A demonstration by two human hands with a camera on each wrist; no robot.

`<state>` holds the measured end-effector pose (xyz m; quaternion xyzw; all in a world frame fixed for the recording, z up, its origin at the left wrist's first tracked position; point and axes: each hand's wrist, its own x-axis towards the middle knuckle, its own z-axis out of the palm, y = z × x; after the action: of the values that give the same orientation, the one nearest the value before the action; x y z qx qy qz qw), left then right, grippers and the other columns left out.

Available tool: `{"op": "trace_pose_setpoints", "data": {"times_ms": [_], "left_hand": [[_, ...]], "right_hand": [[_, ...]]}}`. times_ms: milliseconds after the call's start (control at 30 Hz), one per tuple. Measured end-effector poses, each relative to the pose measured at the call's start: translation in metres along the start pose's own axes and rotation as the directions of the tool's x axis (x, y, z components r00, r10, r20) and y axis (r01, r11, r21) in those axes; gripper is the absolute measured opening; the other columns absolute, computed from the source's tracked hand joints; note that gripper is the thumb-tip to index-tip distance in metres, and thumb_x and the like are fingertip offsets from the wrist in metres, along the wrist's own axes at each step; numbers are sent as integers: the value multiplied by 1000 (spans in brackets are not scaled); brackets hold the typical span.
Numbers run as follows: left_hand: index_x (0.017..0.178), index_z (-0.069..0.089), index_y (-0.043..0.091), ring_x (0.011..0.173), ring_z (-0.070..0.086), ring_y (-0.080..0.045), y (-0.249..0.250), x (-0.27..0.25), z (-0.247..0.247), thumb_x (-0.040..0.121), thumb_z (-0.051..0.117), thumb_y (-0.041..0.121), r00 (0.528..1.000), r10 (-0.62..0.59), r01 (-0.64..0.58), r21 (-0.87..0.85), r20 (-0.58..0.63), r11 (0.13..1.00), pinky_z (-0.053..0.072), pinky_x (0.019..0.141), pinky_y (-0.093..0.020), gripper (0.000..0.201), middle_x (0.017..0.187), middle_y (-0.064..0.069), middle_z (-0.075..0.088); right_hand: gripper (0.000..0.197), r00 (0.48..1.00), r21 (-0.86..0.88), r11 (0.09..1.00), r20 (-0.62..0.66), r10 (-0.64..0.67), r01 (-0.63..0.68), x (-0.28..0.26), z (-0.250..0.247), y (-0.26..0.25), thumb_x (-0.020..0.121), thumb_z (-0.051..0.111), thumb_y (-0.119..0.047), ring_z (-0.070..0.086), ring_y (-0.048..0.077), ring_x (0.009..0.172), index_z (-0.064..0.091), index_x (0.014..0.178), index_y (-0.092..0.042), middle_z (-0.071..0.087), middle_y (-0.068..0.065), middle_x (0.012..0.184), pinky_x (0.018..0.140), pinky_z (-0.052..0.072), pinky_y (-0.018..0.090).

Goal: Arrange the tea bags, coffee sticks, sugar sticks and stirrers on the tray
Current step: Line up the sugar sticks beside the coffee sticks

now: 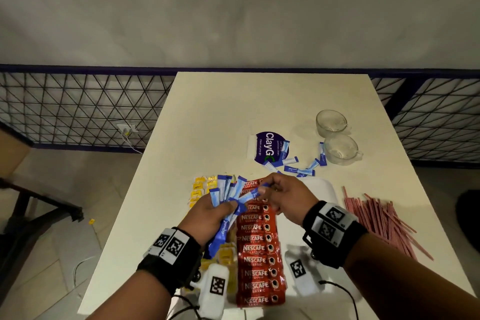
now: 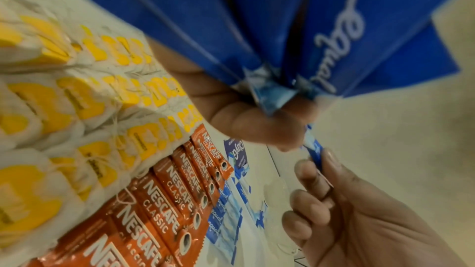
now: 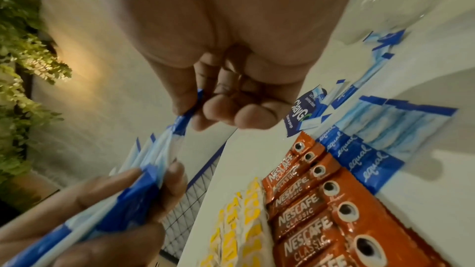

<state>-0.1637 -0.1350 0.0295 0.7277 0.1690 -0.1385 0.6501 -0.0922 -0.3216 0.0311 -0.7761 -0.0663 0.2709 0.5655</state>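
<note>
Our left hand [image 1: 207, 212] clamps a fan of blue Equal sugar sticks [image 1: 228, 191] above the tray [image 1: 327, 189], thumb over the stack so the ends stay spread and one can be drawn off at a time. Our right hand [image 1: 284, 196] pinches the tip of a single sugar stick [image 1: 253, 193] between thumb and forefinger, the other fingers [image 3: 246, 117] curled in. We judge sugar is the row in progress: four Equal sticks [image 3: 359, 155] already lie beside the Nescafé coffee sticks [image 1: 257, 249], with the yellow-tagged tea bags [image 1: 201, 189] in the left column. About ten coffee sticks show; the held fan looks like eight or so, though overlap blurs the count. Roughly eight loose sugar sticks [image 1: 301, 167] lie on the worktop [image 1: 233, 112] by two glass cups [image 1: 337, 138]. The red stirrers [image 1: 381, 218] sit unsorted to the right of the tray.
</note>
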Motion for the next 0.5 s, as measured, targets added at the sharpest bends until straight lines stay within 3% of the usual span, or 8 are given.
{"op": "trace_pose_setpoints", "data": {"times_ms": [67,133,200,267,400,500], "left_hand": [[74,73,22,42,50,-16,-4,0,-6,88,64,23,1000,-6,6,-41,7,999,42,57,-35,17,50,1,58],[82,72,21,42,55,-11,-6,0,-7,91,63,17,1000,13,-12,-70,15,997,41,55,-33,13,52,4,61],[94,69,18,55,63,-14,-6,0,-6,88,66,17,999,29,-27,-94,20,995,47,60,-35,7,63,0,70],[102,70,17,70,66,-22,-8,0,-6,81,68,25,999,47,-44,-106,27,993,51,65,-32,23,80,-8,74],[104,67,15,54,61,-6,2,-2,1,91,62,9,997,65,-63,-81,29,995,46,48,-16,15,70,5,72],[95,69,5,46,51,-10,6,0,10,94,58,12,997,66,-70,77,50,995,40,51,-20,13,58,6,62]], "right_hand": [[11,999,22,999,-38,31,-30,-4,2,-1,91,63,-21,47,8,49,60,81,-20,64,-4,65,56,41,27],[14,994,9,998,-85,65,-64,-9,4,-4,92,62,-22,46,7,47,58,79,-21,65,-4,65,54,40,25],[18,984,82,991,-130,119,-109,-13,5,-6,93,61,-21,43,10,45,55,77,-15,63,-1,64,48,38,23],[20,973,158,976,-152,175,-151,-17,4,-8,95,58,-18,41,11,43,53,78,-10,61,1,63,43,37,21],[15,977,163,972,-105,187,-168,-17,-1,-10,97,50,-11,40,14,45,53,83,-8,61,3,65,45,34,24],[13,986,160,978,-80,149,-135,-13,-8,-12,98,50,-14,45,16,49,53,86,-9,60,3,63,48,39,28]]}}
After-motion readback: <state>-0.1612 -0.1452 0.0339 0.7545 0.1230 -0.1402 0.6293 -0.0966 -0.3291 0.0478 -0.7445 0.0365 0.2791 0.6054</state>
